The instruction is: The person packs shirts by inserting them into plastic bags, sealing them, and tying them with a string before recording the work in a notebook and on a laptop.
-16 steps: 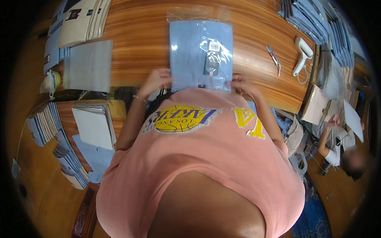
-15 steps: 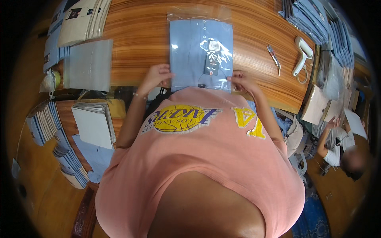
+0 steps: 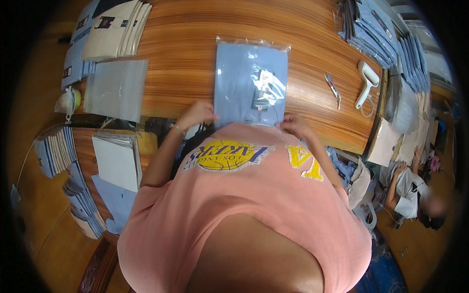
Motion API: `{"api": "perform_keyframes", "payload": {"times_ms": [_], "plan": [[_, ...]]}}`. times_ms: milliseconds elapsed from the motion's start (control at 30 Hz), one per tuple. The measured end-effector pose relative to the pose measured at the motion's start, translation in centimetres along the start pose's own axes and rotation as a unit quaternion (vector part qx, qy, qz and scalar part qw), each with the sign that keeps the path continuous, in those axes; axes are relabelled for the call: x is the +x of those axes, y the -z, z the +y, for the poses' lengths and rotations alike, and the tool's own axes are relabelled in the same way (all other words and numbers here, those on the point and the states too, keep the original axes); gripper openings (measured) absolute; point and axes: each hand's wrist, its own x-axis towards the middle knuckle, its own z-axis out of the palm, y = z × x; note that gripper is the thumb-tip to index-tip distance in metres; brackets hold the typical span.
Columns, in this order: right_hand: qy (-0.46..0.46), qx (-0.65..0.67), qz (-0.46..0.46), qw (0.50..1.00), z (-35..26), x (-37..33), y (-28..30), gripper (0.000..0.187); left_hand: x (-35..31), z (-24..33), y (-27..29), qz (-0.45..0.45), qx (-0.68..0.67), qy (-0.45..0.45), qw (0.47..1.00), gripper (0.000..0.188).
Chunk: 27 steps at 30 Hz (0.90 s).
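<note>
A folded light-blue shirt lies in a clear plastic bag at the table's near edge, button side up, with a dark tag under the glare. At its lower left corner, my left hand pinches the bag's edge between thumb and fingers. My right hand is closed on the lower right corner, fingers curled in. The bag's nearest edge is hidden against my pink top.
On the wooden table, flat clear bags and cream folded shirts are at left. A thread snipper and white lint roller lie right, near bagged blue shirts. Another person works at far right.
The bagged shirt and both hands sit lower in the picture, and the view has shifted. The bag's far end now lies flatter over the shirt. The other person's hands have moved.
</note>
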Motion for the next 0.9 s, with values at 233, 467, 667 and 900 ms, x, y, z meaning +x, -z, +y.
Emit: {"api": "perform_keyframes", "payload": {"times_ms": [233, 467, 667, 900], "plan": [[0.062, -0.035, 0.024, 0.997, 3.7, 1.1, -0.3, 0.018, -0.5, -0.7, -0.6, -0.099, 0.05, 0.023, 0.994, 0.018], [0.191, -0.036, 0.138, 0.971, -10.5, 4.1, 0.5, 0.019, 5.4, 4.8, 4.4, 0.098, -0.072, -0.111, 0.986, 0.048], [0.175, 0.083, 0.087, 0.977, -8.9, 6.1, 0.1, 0.023, 3.8, 7.8, 3.2, 0.315, 0.291, -0.23, 0.874, 0.088], [0.108, 0.197, 0.006, 0.974, -10.3, 4.6, -1.0, 0.022, 8.8, 12.2, -2.4, 0.133, 0.494, -0.334, 0.791, 0.118]]}}
